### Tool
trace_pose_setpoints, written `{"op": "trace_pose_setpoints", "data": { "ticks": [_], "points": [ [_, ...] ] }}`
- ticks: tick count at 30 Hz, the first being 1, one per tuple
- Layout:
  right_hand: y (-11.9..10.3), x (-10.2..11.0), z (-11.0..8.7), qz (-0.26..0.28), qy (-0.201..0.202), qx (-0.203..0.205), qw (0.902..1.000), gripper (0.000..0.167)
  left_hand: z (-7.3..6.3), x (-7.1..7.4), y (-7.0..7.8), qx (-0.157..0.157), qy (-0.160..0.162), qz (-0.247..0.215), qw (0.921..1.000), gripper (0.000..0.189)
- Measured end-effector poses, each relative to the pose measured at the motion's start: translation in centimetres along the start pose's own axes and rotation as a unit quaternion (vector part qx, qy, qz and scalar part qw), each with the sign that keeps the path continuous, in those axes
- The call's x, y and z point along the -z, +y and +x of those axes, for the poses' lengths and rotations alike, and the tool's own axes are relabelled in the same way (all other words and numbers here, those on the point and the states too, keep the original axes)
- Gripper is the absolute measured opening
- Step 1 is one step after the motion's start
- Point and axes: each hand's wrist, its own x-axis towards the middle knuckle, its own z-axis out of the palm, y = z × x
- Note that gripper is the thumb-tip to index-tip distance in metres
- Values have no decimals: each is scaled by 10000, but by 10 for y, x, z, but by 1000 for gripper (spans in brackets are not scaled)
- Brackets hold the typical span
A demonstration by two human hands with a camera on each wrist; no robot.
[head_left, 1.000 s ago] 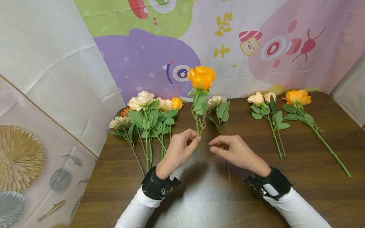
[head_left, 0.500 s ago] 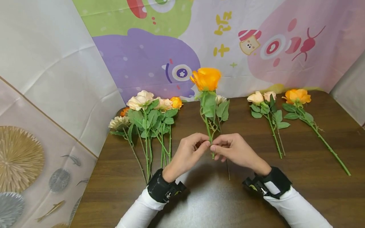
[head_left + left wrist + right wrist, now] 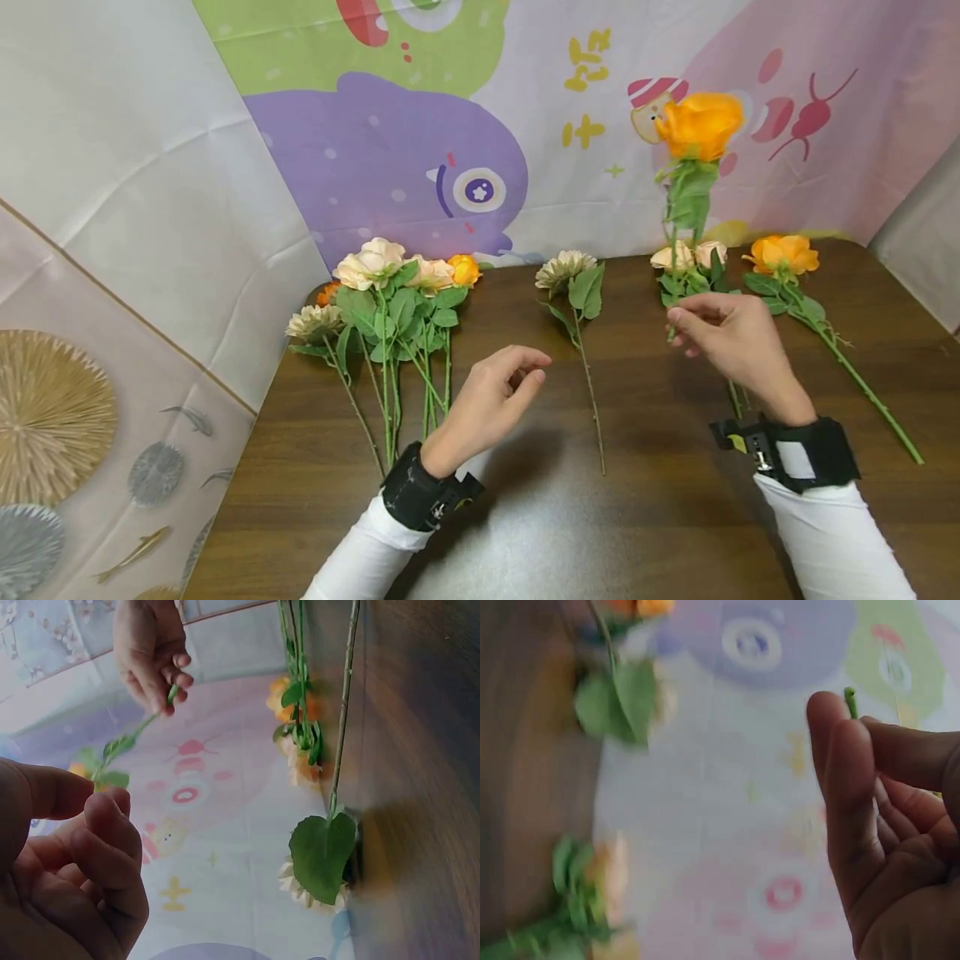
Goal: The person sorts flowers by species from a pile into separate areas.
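Observation:
My right hand (image 3: 738, 346) pinches the green stem of an orange artificial rose (image 3: 701, 127), held upright above the right part of the table. The stem's cut end pokes out past the fingertips in the right wrist view. My left hand (image 3: 491, 408) hovers over the middle of the table with loosely bent fingers and nothing in its grasp. Just right of it lies a cream daisy-like flower (image 3: 566, 271) on a thin stem. Behind the raised rose, partly covered by it, are two pale peach roses (image 3: 708, 254). Another orange rose (image 3: 782, 257) lies at the far right.
A bunch of cream, peach and orange flowers (image 3: 382, 300) lies at the left of the wooden table (image 3: 637, 533). A printed cartoon cloth (image 3: 420, 167) hangs along the back edge. Pale patterned panels (image 3: 150, 250) stand at the left.
The orange rose passed from my left hand to my right hand. The right hand has carried it up and to the right; the left hand let go and stays near the middle.

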Motion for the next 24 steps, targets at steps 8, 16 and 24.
{"op": "trace_pose_setpoints", "data": {
  "ticks": [8, 16, 24],
  "points": [
    [31, 58, -1, -1253, 859, -600, 9866, 29, 0, 2, -2, -23, -69, 64, 10000, 16],
    [72, 91, -8, -2314, 656, -1947, 9509, 37, 0, 2, -2, -7, -100, 97, 9999, 16],
    [108, 107, -24, -2593, 252, -3124, 9135, 36, -1, 1, -3, 55, -164, 162, 9997, 16]
  ]
}}
